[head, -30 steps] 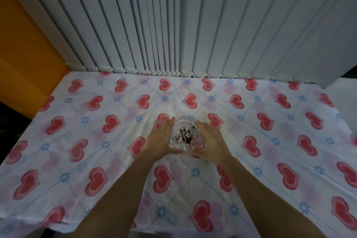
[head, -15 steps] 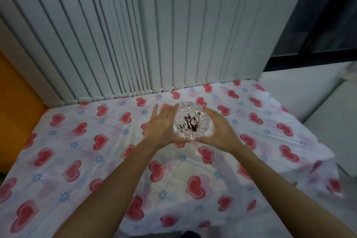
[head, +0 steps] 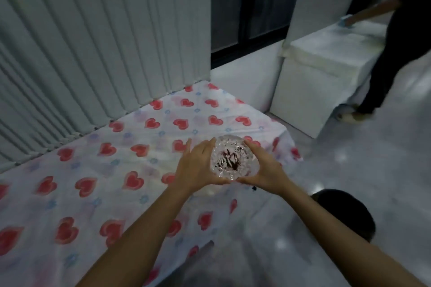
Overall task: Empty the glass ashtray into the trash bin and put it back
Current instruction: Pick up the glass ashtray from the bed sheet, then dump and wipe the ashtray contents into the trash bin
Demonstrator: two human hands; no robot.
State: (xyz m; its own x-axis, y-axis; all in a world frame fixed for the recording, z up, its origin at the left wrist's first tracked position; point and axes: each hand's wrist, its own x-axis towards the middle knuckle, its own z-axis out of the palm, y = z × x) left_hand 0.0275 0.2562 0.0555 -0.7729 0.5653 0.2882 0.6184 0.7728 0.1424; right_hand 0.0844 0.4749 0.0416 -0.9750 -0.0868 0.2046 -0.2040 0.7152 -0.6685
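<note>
heart-print tablecloth [head: 140, 170], vertical blinds [head: 105, 42], white cabinet [head: 321, 72]

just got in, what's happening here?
A person holds a glass ashtray cupped between the left hand and right hand, level, above the right edge of a table with a heart-print tablecloth. Dark ash and debris sit in it, so it is not yet emptied. A dark round trash bin stands on the floor to the right, below the right forearm.
</note>
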